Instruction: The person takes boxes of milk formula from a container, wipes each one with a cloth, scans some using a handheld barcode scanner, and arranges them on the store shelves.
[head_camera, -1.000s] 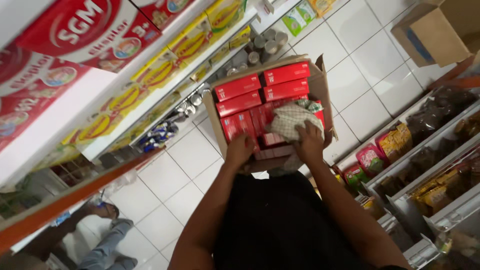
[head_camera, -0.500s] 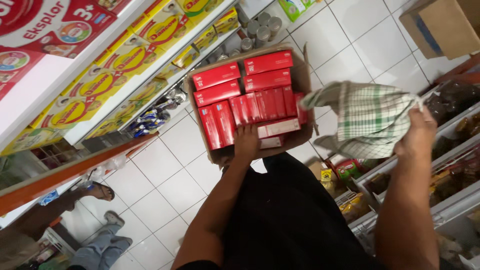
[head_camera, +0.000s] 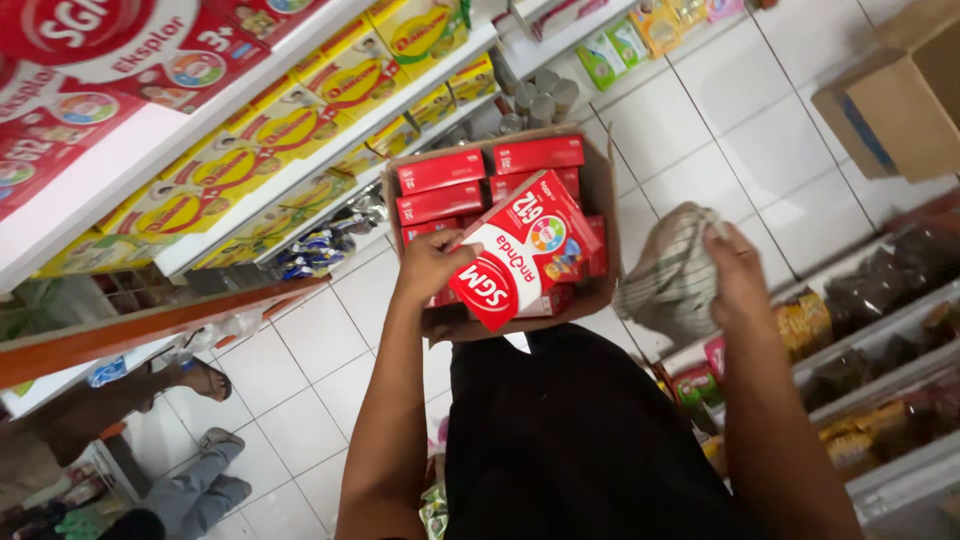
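An open cardboard carton (head_camera: 602, 190) full of red boxes rests against my body at waist height. My left hand (head_camera: 428, 266) grips one red and white box (head_camera: 525, 262), tilted and lifted partly out of the carton. Several more red boxes (head_camera: 440, 172) lie flat inside the carton behind it. My right hand (head_camera: 738, 272) is off to the right of the carton, closed on a bunched green and white checked cloth (head_camera: 672, 280) that hangs above the floor.
Shelves with yellow and red boxes (head_camera: 300, 110) run along the left. A shelf rack with bagged goods (head_camera: 880, 300) stands at the right. A brown cardboard box (head_camera: 900, 100) sits on the white tiled floor (head_camera: 760, 130). Another person's feet (head_camera: 205, 380) show at lower left.
My right hand took the checked cloth off the carton, swung it right and bunched it. My left hand moved from the carton's edge onto a red box and raised it.
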